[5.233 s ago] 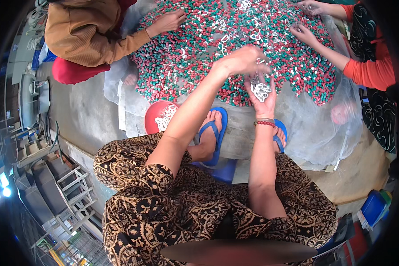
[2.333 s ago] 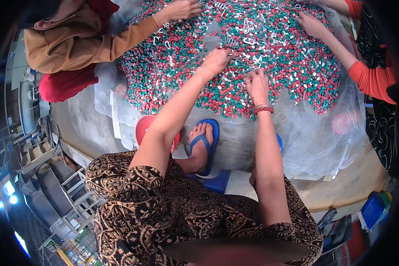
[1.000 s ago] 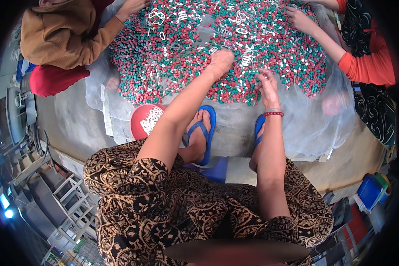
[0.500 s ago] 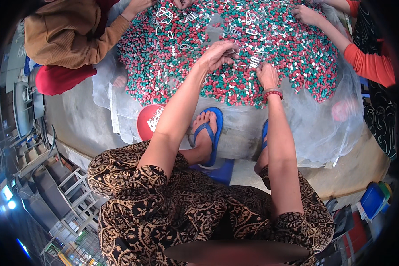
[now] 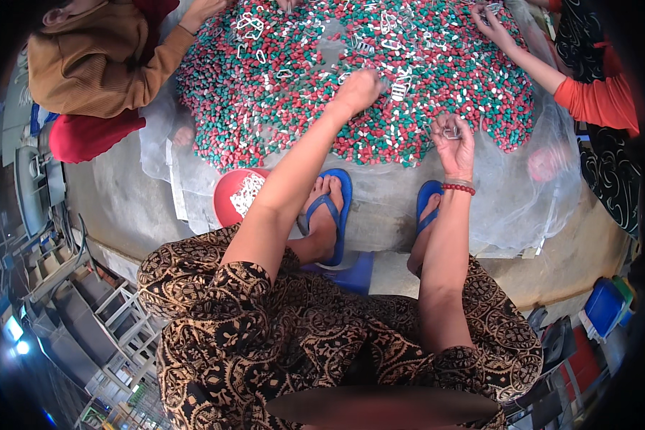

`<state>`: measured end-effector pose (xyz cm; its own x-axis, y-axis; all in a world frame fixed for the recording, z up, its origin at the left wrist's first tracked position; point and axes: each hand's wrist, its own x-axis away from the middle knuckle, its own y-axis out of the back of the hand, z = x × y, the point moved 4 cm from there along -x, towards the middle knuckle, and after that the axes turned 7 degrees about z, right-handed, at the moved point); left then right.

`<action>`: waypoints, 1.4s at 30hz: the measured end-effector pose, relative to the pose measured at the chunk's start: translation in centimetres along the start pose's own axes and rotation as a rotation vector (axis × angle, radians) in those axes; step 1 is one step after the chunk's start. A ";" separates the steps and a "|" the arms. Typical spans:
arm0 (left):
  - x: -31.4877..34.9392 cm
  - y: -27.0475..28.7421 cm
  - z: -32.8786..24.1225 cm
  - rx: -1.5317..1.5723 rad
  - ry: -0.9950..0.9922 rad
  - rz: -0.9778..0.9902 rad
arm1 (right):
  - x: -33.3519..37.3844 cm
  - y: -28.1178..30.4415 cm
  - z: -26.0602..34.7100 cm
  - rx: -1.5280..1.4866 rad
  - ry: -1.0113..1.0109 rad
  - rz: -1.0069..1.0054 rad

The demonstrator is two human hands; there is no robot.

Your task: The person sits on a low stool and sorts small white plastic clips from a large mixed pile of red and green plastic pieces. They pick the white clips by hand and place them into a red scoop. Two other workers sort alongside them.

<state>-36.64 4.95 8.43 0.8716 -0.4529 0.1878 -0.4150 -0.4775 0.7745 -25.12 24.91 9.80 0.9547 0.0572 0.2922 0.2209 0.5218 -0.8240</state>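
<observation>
My left hand (image 5: 360, 92) is closed in a loose fist over the heap of small red, green and white pebble-like pieces (image 5: 301, 111). Its fingertips are hidden and slightly blurred, so what they pinch does not show. Just right of it, a white slotted buckle-like piece (image 5: 400, 87) lies on the heap. My right hand (image 5: 454, 147), with a red bead bracelet at the wrist, is turned palm up at the heap's near edge. Its fingers curl around a small pale frame-like piece (image 5: 451, 132).
A red bowl (image 5: 226, 204) of white pieces stands by my left foot. Translucent sheeting (image 5: 509, 208) lies under the heap. A person in a brown sleeve (image 5: 161, 64) sits at left; another's hand (image 5: 496, 32) reaches in at right. Other white frames (image 5: 249, 27) lie farther back.
My right hand has drawn back toward me and turned palm up with the pale piece in it. My left hand has closed and stayed over the heap. The view has shifted slightly.
</observation>
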 end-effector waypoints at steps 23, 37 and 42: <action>-0.8 -2.7 2.0 1.452 0.630 0.080 | -0.3 5.5 -2.0 0.661 -0.109 -0.355; -0.4 -3.1 0.4 -0.174 -0.075 0.157 | 1.8 1.1 -0.6 -0.321 -0.021 0.173; 0.6 -0.4 2.6 -0.374 0.046 -0.021 | 2.0 1.0 -0.8 -0.409 -0.023 0.367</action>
<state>-36.65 2.95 6.68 0.8932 -0.4077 0.1897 -0.2800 -0.1742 0.9441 -22.85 24.89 9.14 0.9800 0.1940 -0.0435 -0.0622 0.0910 -0.9939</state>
